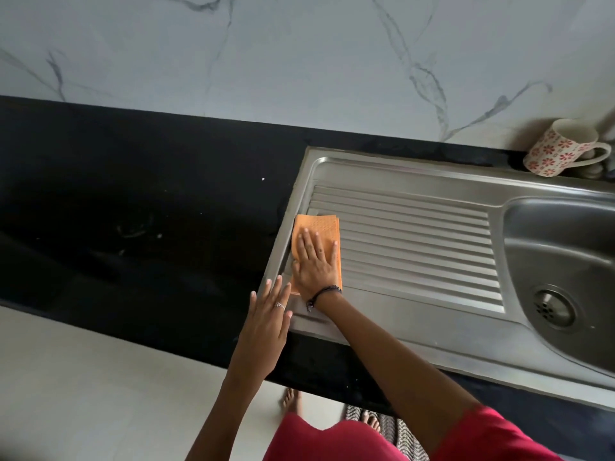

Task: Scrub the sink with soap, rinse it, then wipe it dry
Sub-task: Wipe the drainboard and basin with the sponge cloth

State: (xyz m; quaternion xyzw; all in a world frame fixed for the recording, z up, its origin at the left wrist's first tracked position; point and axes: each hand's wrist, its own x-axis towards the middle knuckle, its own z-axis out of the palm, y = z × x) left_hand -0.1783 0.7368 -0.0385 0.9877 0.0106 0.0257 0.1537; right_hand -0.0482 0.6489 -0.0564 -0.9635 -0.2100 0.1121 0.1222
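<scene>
While the black countertop (139, 201) stretched away on your left, the stainless steel sink (432, 331) sat set into it, ribbed drainboard (412, 247) beside the basin (562, 261). Your right hand (314, 262) lay flat, fingers straight, pressing a folded orange cloth (321, 227) onto the drainboard's left end. Your left hand (266, 324) rested open, fingers straight, at the sink's left rim. A floral mug (559, 149) stood behind the sink by the marble wall (299, 61).

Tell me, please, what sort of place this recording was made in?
Most likely a home kitchen: a stainless steel sink with a ribbed drainboard is set into a black counter below a marble-look wall, and a floral mug stands at the back corner.
</scene>
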